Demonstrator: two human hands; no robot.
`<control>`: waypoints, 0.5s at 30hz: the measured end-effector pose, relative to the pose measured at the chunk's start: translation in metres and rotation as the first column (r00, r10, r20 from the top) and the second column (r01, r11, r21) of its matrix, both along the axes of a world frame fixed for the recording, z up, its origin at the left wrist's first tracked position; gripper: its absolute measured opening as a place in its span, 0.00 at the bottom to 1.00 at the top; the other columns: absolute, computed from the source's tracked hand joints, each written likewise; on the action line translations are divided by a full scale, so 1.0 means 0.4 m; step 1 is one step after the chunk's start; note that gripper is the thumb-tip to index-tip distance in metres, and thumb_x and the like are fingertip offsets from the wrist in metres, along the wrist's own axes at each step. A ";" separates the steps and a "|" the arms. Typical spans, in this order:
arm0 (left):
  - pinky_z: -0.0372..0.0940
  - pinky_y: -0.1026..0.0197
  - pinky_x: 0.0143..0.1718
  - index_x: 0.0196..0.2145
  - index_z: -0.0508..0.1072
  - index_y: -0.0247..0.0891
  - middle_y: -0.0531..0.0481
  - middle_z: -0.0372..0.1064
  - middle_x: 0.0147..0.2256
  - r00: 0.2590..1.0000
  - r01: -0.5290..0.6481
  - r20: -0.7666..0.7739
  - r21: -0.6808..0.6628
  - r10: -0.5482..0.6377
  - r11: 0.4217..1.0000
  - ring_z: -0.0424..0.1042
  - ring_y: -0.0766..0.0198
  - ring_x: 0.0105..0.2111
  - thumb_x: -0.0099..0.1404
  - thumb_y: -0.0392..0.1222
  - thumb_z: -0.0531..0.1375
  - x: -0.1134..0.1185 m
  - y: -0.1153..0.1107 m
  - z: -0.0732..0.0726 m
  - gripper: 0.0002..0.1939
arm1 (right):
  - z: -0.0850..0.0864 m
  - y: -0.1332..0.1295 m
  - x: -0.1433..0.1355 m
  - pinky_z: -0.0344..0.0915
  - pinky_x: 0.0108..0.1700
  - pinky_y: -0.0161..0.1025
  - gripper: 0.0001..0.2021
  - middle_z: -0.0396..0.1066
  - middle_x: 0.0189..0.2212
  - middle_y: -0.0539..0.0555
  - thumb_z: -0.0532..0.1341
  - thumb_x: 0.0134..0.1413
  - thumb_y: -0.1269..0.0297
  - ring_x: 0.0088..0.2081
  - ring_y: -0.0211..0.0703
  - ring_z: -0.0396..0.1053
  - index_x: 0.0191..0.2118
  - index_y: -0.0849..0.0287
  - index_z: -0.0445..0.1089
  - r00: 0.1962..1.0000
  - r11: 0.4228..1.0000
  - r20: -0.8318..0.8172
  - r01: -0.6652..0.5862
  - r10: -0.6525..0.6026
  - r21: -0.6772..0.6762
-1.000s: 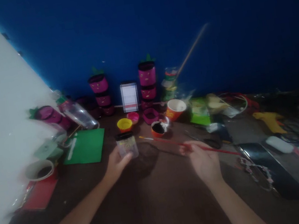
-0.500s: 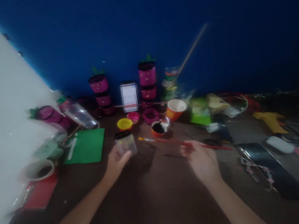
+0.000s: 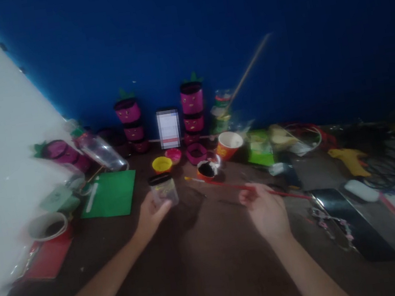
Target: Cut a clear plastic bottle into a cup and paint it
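Observation:
A small clear container with a black rim (image 3: 164, 191) is held upright in my left hand (image 3: 152, 215), fingers and thumb around its lower part. My right hand (image 3: 265, 209) grips a long red paintbrush (image 3: 231, 186) between its fingers; the yellowish bristles point left. The brush passes just in front of a small orange cup with dark contents (image 3: 207, 170). Behind the clear container are a yellow cup (image 3: 162, 164) and a pink cup (image 3: 174, 156). A purple ring-shaped piece (image 3: 196, 153) lies beside them.
Purple stacked figures (image 3: 192, 100) stand at the blue wall, around a blurred screen (image 3: 169, 128). To the left are a green sheet (image 3: 111, 194), a bottle (image 3: 103, 149) and a cup (image 3: 48, 227). A paper cup (image 3: 229, 145), yellow glue gun (image 3: 350, 161) and dark phone (image 3: 355, 223) lie right.
The view has shifted slightly, so most objects appear a little further left. The brush's bristle end has moved slightly closer to the orange cup. Both hands keep their holds.

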State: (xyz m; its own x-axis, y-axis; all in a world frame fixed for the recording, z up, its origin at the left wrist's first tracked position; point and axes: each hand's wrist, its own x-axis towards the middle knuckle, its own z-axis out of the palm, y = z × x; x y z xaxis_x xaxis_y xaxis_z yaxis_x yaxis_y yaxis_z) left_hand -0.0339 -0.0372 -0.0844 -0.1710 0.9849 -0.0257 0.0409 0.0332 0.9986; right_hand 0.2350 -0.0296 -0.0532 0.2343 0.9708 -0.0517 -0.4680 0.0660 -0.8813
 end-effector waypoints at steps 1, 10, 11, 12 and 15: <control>0.67 0.55 0.41 0.37 0.70 0.35 0.47 0.74 0.35 1.000 0.001 -0.008 0.010 -0.001 1.000 0.73 0.58 0.37 0.49 0.44 0.64 0.001 0.000 0.002 0.17 | 0.003 0.001 0.003 0.68 0.24 0.34 0.09 0.72 0.18 0.50 0.68 0.40 0.58 0.21 0.36 0.70 0.26 0.58 0.74 1.000 1.000 -0.004 -0.001 0.001 0.004; 0.66 0.53 0.44 0.40 0.69 0.35 0.45 0.74 0.37 0.998 0.057 -0.007 0.022 -0.057 0.998 0.74 0.56 0.39 0.51 0.47 0.64 0.000 -0.001 -0.005 0.20 | 0.032 0.033 0.041 0.70 0.29 0.34 0.08 0.74 0.22 0.50 0.65 0.41 0.61 0.25 0.37 0.72 0.27 0.59 0.72 0.988 0.986 -0.031 0.151 -0.149 0.072; 0.66 0.53 0.45 0.40 0.69 0.35 0.44 0.74 0.38 0.998 0.061 -0.003 0.021 -0.060 0.998 0.74 0.56 0.39 0.51 0.47 0.64 0.000 -0.001 -0.005 0.20 | 0.040 0.038 0.045 0.70 0.30 0.34 0.08 0.74 0.22 0.51 0.65 0.42 0.61 0.26 0.37 0.73 0.27 0.60 0.71 0.983 0.979 -0.030 0.184 -0.182 0.088; 0.66 0.52 0.45 0.40 0.69 0.35 0.44 0.74 0.38 0.998 0.062 0.001 0.017 -0.062 0.998 0.74 0.55 0.39 0.50 0.48 0.64 0.001 -0.001 -0.004 0.21 | 0.049 0.044 0.049 0.70 0.31 0.35 0.08 0.74 0.23 0.52 0.64 0.42 0.60 0.27 0.38 0.73 0.27 0.61 0.71 0.977 0.971 -0.027 0.213 -0.211 0.107; 0.66 0.51 0.45 0.39 0.69 0.35 0.43 0.75 0.38 0.998 0.058 0.011 -0.012 -0.057 0.998 0.74 0.54 0.40 0.49 0.49 0.65 0.004 0.000 0.002 0.22 | 0.079 0.066 0.062 0.71 0.33 0.37 0.10 0.74 0.24 0.55 0.63 0.45 0.61 0.28 0.39 0.73 0.30 0.63 0.72 0.955 0.935 0.041 0.277 -0.293 0.221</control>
